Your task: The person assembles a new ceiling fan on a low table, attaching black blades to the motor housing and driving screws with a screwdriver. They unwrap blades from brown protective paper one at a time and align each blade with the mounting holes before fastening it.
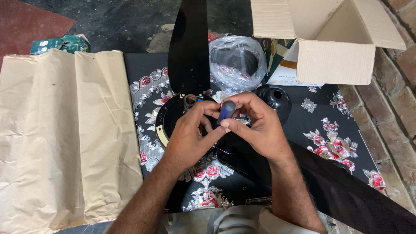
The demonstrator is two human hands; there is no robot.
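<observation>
Head view
Grip: right hand (260, 130) clasps a blue-handled screwdriver (226, 111); left hand (190, 136) steadies it, fingertips on the handle, over the black fan motor (171, 119).
Around: black blade (189, 43), plastic bag (237, 60), black cup (277, 100), open cardboard box (333, 43), brown paper (60, 134).
Surface: floral black cloth (333, 138); brick edge (398, 104) right.
</observation>
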